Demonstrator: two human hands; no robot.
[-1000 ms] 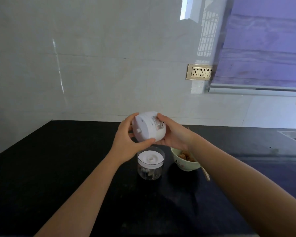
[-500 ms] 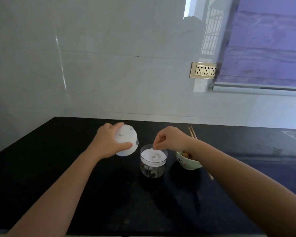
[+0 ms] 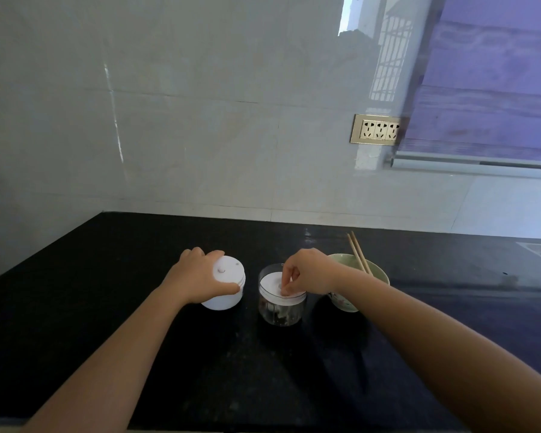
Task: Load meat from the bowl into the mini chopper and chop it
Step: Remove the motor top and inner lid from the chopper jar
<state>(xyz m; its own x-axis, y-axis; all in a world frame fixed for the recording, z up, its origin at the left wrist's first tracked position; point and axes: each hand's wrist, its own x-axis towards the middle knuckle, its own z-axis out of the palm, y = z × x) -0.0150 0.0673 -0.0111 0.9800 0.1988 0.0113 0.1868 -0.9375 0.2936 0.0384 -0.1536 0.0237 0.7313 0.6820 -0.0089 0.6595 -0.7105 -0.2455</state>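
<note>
The motor head (image 3: 224,284) stands on the counter (image 3: 75,307) with the left hand (image 3: 197,281) gripping it, while the right hand (image 3: 306,273) pinches the white inner lid (image 3: 270,284) on the chopper cup (image 3: 281,307). Loading appears unfinished and chopping not begun; the bowl (image 3: 378,273), chopsticks (image 3: 358,251) across it, sits beside the cup. All stand mid-counter, far from edges.

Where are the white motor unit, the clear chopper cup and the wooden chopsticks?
white motor unit (image 3: 227,270): head view, on its flat top.
clear chopper cup (image 3: 281,312): head view, on its transparent wall.
wooden chopsticks (image 3: 358,251): head view, mid-shaft above the bowl.
</note>
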